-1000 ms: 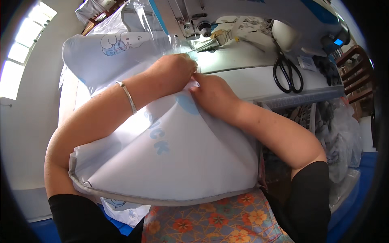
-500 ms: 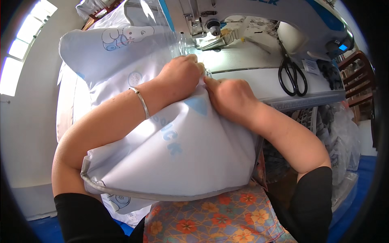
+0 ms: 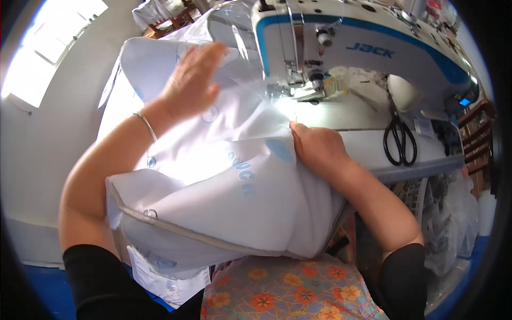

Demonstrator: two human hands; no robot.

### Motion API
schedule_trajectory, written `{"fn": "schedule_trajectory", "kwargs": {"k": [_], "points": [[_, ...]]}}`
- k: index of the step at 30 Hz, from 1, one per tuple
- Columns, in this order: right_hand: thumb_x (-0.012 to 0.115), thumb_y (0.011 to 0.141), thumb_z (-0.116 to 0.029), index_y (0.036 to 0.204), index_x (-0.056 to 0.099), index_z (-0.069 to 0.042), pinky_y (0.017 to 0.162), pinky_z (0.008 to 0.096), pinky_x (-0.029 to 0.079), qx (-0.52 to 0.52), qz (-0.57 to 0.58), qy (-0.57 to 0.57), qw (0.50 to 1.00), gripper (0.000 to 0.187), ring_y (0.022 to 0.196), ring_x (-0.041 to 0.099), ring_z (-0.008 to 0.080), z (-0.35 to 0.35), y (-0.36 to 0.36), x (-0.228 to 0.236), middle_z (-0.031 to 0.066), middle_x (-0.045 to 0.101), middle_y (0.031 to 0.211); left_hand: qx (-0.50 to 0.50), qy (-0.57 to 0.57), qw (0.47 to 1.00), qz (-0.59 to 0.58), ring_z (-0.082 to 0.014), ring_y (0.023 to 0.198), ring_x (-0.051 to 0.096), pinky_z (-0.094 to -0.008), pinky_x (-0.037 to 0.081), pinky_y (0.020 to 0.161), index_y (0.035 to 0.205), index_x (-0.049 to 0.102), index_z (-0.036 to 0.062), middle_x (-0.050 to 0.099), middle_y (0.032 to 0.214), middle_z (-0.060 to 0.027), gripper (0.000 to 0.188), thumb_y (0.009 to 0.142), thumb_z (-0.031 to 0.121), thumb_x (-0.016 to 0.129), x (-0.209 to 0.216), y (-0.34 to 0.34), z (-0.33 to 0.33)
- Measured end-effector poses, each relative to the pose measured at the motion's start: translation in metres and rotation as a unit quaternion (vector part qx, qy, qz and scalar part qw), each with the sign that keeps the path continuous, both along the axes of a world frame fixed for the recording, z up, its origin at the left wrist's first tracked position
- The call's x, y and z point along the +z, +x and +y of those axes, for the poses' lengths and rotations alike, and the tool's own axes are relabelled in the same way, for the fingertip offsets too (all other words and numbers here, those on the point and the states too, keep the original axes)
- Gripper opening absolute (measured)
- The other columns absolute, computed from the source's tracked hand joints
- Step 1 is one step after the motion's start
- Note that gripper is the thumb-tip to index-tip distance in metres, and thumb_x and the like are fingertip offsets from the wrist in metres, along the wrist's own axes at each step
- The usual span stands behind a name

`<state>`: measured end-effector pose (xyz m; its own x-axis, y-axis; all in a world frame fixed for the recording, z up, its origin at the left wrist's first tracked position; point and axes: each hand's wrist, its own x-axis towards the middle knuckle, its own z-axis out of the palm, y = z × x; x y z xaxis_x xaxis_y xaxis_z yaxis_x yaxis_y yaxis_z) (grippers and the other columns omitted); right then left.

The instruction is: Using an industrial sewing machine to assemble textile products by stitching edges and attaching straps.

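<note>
A large white fabric piece [image 3: 213,202] with pale blue prints and a grey bound edge lies over my lap and the left of the sewing table. My right hand [image 3: 320,149] pinches its edge just in front of the sewing machine [image 3: 368,58]. Above the fabric on the left, my left hand [image 3: 192,82] is raised, slightly blurred, fingers stretched out and holding nothing. A bright lamp lights the needle area [image 3: 298,96]; the fabric's edge runs toward it. Whether the presser foot rests on the cloth I cannot tell.
Black-handled scissors [image 3: 400,141] lie on the table right of my right hand. Behind the needle sit small papers or scraps [image 3: 333,85]. A wooden chair [image 3: 477,128] stands at the right, with clear plastic bags [image 3: 453,213] below the table edge.
My left hand has let go of the fabric near the needle and swung up and left, opening. My right hand keeps its pinch. The view has shifted, showing more of the machine.
</note>
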<state>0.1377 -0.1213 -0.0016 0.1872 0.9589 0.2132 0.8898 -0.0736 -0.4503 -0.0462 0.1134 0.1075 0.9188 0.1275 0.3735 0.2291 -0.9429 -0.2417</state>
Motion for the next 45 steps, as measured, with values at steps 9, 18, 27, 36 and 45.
{"fn": "schedule_trajectory", "kwargs": {"k": [9,18,27,36,45], "points": [[0.052,0.098,-0.022,0.117,0.065,-0.003,0.061,0.0469,0.052,-0.023,-0.012,0.052,0.998,0.031,0.066,0.067,0.0357,0.008,-0.019,-0.011,0.0148,0.069,0.076,0.248,-0.061,0.949,0.182,-0.0387,0.132,0.051,-0.0447,0.041,0.111,0.151,0.038,0.0029,0.050,0.146,-0.0235,0.077,0.091,0.045,0.063,0.021,0.043,0.127],[0.056,0.096,-0.022,0.115,0.068,-0.004,0.056,0.0423,0.053,-0.026,-0.021,0.077,0.996,0.028,0.061,0.067,0.0310,0.003,-0.018,-0.011,0.0132,0.068,0.072,0.159,-0.326,0.913,-0.185,-0.0318,0.107,0.065,-0.0384,0.050,0.095,0.137,0.059,0.0134,0.067,0.120,-0.0165,0.042,0.101,0.034,0.056,-0.029,0.069,0.199],[0.053,0.097,-0.020,0.110,0.068,-0.004,0.059,0.0476,0.053,-0.031,-0.020,0.103,0.994,0.026,0.063,0.066,0.0368,0.007,-0.019,-0.014,0.0177,0.067,0.072,0.099,0.081,0.951,-0.280,-0.0385,0.085,0.066,-0.0475,0.052,0.075,0.096,0.062,0.0060,0.067,0.088,-0.0164,0.006,0.094,0.007,0.057,0.088,-0.020,0.095],[0.048,0.096,-0.022,0.088,0.060,-0.003,0.063,0.0531,0.051,-0.018,-0.008,0.144,0.989,0.024,0.066,0.065,0.0404,0.012,-0.017,-0.017,0.0193,0.064,0.067,0.029,0.026,0.957,0.288,-0.0212,0.066,0.058,-0.0356,0.046,0.057,0.083,0.061,0.0074,0.055,0.070,-0.0046,0.009,0.083,0.015,0.066,0.069,-0.153,-0.277],[0.069,0.084,-0.008,0.118,0.060,-0.005,0.089,0.0426,0.055,0.057,-0.013,0.230,0.971,0.036,0.106,0.065,0.0344,-0.016,0.006,-0.005,0.0181,0.048,0.142,0.110,-0.316,0.756,0.562,-0.0380,0.072,0.069,-0.0474,0.055,0.063,0.092,0.066,0.0055,0.068,0.075,-0.0174,0.026,0.090,0.032,0.063,-0.033,-0.082,-0.285]]}}
